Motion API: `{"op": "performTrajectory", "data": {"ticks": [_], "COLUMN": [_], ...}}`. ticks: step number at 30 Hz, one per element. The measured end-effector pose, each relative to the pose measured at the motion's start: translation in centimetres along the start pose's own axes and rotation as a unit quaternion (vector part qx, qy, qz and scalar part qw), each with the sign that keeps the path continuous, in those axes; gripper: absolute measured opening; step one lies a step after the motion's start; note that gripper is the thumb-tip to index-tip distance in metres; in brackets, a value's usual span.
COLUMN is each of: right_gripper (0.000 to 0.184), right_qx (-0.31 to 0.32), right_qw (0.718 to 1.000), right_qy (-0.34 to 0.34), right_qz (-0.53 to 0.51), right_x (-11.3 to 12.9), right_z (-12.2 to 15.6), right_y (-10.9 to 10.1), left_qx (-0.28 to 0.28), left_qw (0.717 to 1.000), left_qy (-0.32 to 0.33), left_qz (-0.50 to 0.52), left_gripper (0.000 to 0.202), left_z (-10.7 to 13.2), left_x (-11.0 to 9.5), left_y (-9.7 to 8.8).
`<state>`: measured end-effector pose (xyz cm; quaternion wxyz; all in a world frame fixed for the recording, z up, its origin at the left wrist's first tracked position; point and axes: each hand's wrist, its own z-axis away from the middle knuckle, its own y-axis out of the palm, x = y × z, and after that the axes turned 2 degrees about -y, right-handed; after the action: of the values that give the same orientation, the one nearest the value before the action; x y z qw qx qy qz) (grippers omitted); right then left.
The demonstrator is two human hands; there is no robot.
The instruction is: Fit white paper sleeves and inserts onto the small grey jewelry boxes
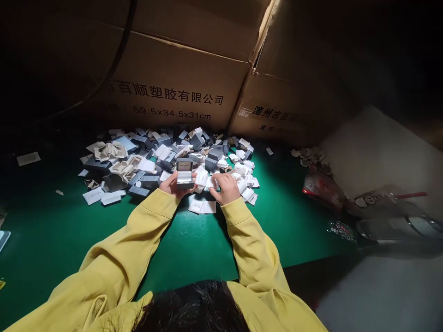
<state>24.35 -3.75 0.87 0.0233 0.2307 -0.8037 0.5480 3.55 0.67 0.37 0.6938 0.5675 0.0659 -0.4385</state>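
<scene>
My left hand (170,185) is closed around a small dark jewelry box (185,184), whose lid stands up and shows a pale insert inside. To its right, my right hand (226,188) pinches a small white printed card (212,181) between thumb and fingers. Below the hands, a folded white card (202,206) with print lies on the green table (194,244). Just beyond both hands spreads a heap of dark grey-blue boxes (148,180), mixed with white cards (240,169) and cream-coloured inserts (110,151).
Large cardboard cartons (180,69) with black print stand behind the heap. On the right lie a red plastic packet (321,186), a clear bottle (394,229) and crumpled pale pieces (308,157). A flat white piece (28,158) lies at the left, and a dark cable (119,57) hangs above.
</scene>
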Motion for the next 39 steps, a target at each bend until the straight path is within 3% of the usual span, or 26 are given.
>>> {"op": "performTrajectory", "data": {"ticks": [4, 12, 20, 31, 39], "right_gripper": [0.036, 0.040, 0.040, 0.045, 0.047], "right_qx": [0.047, 0.046, 0.067, 0.046, 0.013], "right_qw": [0.999, 0.999, 0.997, 0.990, 0.970], "right_qy": [-0.003, -0.014, -0.009, -0.013, 0.015], "right_qz": [-0.016, 0.004, 0.042, -0.135, -0.243], "right_x": [-0.3, 0.6, 0.6, 0.1, 1.0], "right_z": [-0.2, 0.0, 0.2, -0.3, -0.3], "right_y": [0.3, -0.9, -0.4, 1.0, 0.9], "left_qx": [0.002, 0.068, 0.071, 0.025, 0.040], "left_qw": [1.000, 0.997, 0.997, 0.998, 0.996], "left_qy": [-0.014, -0.012, -0.020, -0.061, -0.055], "left_qz": [0.009, -0.019, -0.040, -0.019, 0.059], "left_gripper": [0.040, 0.040, 0.036, 0.041, 0.040], "left_z": [-0.2, -1.0, -0.2, 0.6, 0.6], "left_x": [0.0, 0.4, 0.4, 0.4, 0.6], "left_y": [-0.3, -2.3, -1.5, 0.3, 0.5]}}
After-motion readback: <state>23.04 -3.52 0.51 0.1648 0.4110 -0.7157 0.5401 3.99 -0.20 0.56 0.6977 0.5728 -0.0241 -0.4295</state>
